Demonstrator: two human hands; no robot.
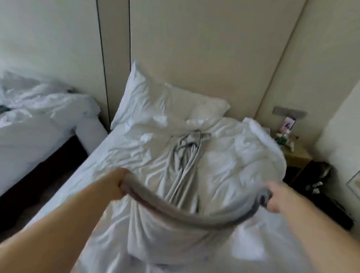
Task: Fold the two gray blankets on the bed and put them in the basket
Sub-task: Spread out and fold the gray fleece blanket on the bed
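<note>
A gray blanket (173, 229) hangs between my two hands above the bed (116, 152), its top edge sagging in a curve and its body dropping onto the white sheets. My left hand (117, 182) grips the left corner; my right hand (278, 198) grips the right corner. A second gray blanket (185, 158) lies bunched in long folds on the middle of the bed, beyond the held one. No basket is in view.
Two white pillows (155, 103) lean at the headboard, and a white duvet (249, 155) is heaped on the bed's right side. A second bed (27, 127) stands to the left across a dark gap. A small nightstand (292, 155) with small items stands at the right.
</note>
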